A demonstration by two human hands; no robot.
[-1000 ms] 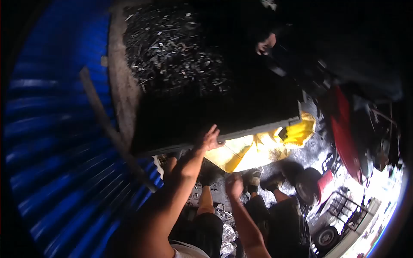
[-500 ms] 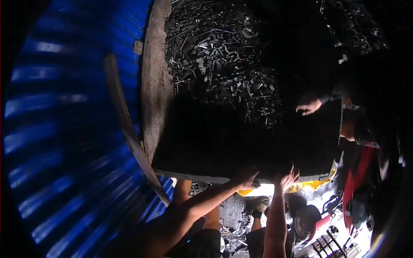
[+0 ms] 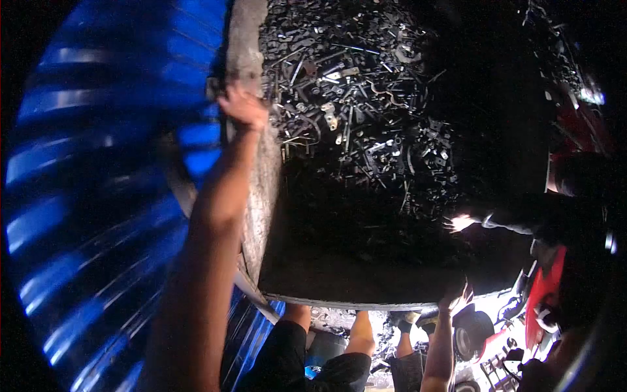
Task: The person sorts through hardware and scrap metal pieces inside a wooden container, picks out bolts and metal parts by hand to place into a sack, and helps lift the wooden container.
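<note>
My left hand [image 3: 245,108] rests on the pale wooden beam [image 3: 264,186] along the left side of a big bin. Its fingers are spread towards the blue wall, slightly blurred. My right hand [image 3: 457,298] is at the bin's near edge [image 3: 366,305], fingers apart and pointing up; I cannot make out whether it touches the edge. Dark metal scrap [image 3: 366,98], with bolts, rods and brackets, fills the lit part of the bin. Deep shadow hides the near part.
Blue corrugated sheeting [image 3: 98,196] rises on the left, with a curved wooden strip [image 3: 179,179] before it. At the right, another person's hand [image 3: 461,223] reaches over the bin. A wheel [image 3: 470,334] and a red panel [image 3: 547,287] stand at lower right. Someone's leg [image 3: 405,343] shows beside mine.
My left hand has left the near edge and moved up and left onto the wooden beam. My right hand stays by the near edge. The view has shifted, so the bin sits lower and further right.
</note>
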